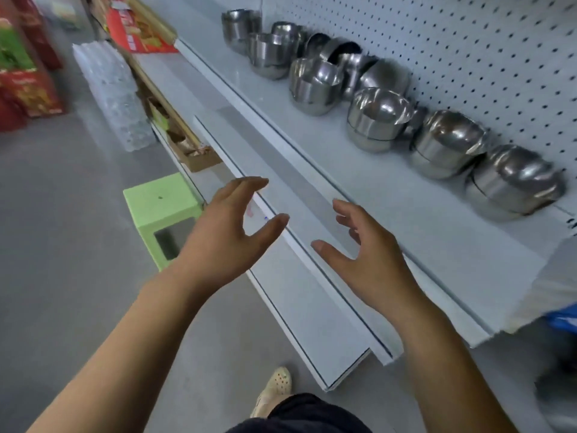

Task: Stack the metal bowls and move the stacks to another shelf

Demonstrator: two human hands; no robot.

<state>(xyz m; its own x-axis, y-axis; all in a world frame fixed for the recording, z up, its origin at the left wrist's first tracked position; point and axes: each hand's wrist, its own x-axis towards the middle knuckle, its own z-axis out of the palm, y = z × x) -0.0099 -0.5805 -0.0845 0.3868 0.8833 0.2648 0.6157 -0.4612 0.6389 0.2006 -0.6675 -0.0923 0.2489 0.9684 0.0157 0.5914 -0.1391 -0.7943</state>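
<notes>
We stand in a shop aisle, smooth grey floor (62, 245), facing a white metal shelf unit (359, 170) with a white pegboard back panel (468, 42) dotted with dark holes. Upper shelf surface is flat and matte; a lower white shelf (299, 295) sticks out nearer to us.

Shiny stainless steel round bowls (377, 118) sit along the far edge of the upper shelf, against the pegboard, running from far left to near right. Most are nested in short stacks, rims up; a few at the back lie tilted on their sides. Surfaces are mirror-polished, motion-blurred on the right. We can't count bowls per stack.

Our left hand (224, 239) and right hand (368, 254) hover over the front lip of the shelves, palms facing each other, fingers spread and slightly curled, holding nothing, well apart from the bowls.

Left on the floor: a light green plastic square stool (159, 201), clear plastic-wrapped packs (109, 89), red printed cartons (28, 92). An open brown cardboard box (193, 151) sits under the shelf, contents unclear.
</notes>
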